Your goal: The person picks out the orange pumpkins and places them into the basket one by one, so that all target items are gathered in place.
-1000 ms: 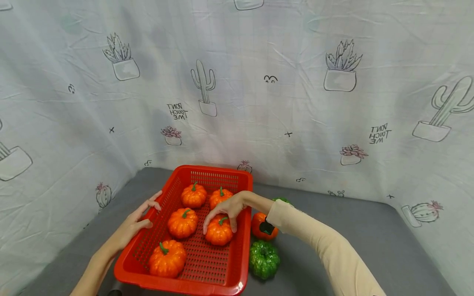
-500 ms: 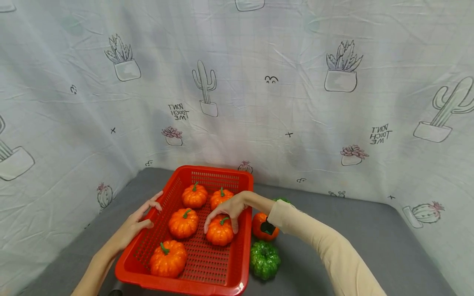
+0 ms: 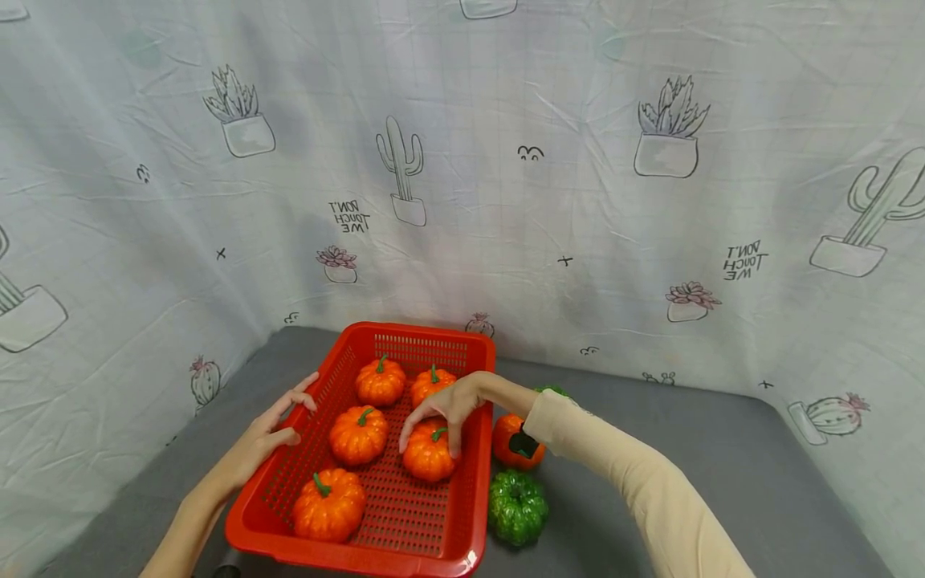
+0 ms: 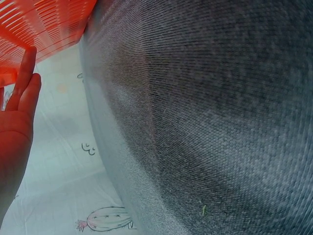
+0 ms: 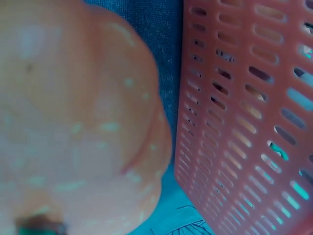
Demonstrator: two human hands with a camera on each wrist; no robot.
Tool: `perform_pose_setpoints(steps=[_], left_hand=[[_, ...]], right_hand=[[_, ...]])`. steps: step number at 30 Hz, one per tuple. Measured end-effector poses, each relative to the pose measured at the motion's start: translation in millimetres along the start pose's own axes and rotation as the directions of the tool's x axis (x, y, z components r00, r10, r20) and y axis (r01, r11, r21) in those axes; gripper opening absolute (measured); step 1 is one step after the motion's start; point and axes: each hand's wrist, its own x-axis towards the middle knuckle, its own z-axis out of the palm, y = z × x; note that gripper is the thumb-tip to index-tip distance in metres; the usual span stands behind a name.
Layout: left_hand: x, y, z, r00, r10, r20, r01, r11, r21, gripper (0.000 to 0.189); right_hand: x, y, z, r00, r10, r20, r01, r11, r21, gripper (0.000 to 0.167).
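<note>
My right hand point(image 3: 448, 405) reaches over the right side of the red basket point(image 3: 480, 482) and grips an orange pumpkin point(image 3: 428, 457), thumb and fingers spread around its sides. That pumpkin sits low in the basket, its green stem showing under the hand. On the left, my left hand point(image 3: 263, 437) holds the basket's rim, some fingers bent over it. The left wrist view shows other fingers point(image 4: 27, 73) of that hand extended against the basket's slotted outer wall point(image 4: 49, 27). Neither my right hand nor the gripped pumpkin shows clearly in the right wrist view.
More orange pumpkins point(image 3: 328, 506) lie in the basket. Outside its right wall, an orange pumpkin point(image 3: 506, 441) stands behind a glossy green one point(image 3: 518, 510); another green thing is partly hidden behind the sleeve point(image 3: 578, 425). A patterned cloth point(image 3: 462, 201) hangs behind the grey table point(image 3: 686, 449).
Both hands, the basket and the pumpkins keep nearly the same places; the head view shifts only slightly.
</note>
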Motion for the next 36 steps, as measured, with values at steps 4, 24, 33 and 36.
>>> perform_pose_setpoints(steps=[4,24,33,36], left_hand=[[-0.1,0.4,-0.1,1.000,-0.001,-0.003,0.001,1.000,0.004,0.033],[-1.2,1.1,0.8,0.999,0.043,-0.005,-0.043,0.998,0.054,0.031],[-0.7,2.2,0.7,0.999,0.034,0.001,-0.034,0.999,0.030,0.032],[-0.2,2.4,0.8,1.000,0.031,0.001,-0.031,0.999,0.024,0.032]], right_hand=[[-2.3,-1.8,-1.0,0.999,0.023,-0.029,-0.023,1.000,-0.019,0.072],[-0.6,-1.0,-3.6,1.000,0.001,0.021,-0.001,1.000,0.013,0.074],[-0.5,-3.2,-2.0,0.999,-0.011,0.046,0.010,1.000,0.023,0.075],[-0.7,-3.4,-1.7,0.999,-0.004,0.049,0.003,1.000,0.021,0.077]])
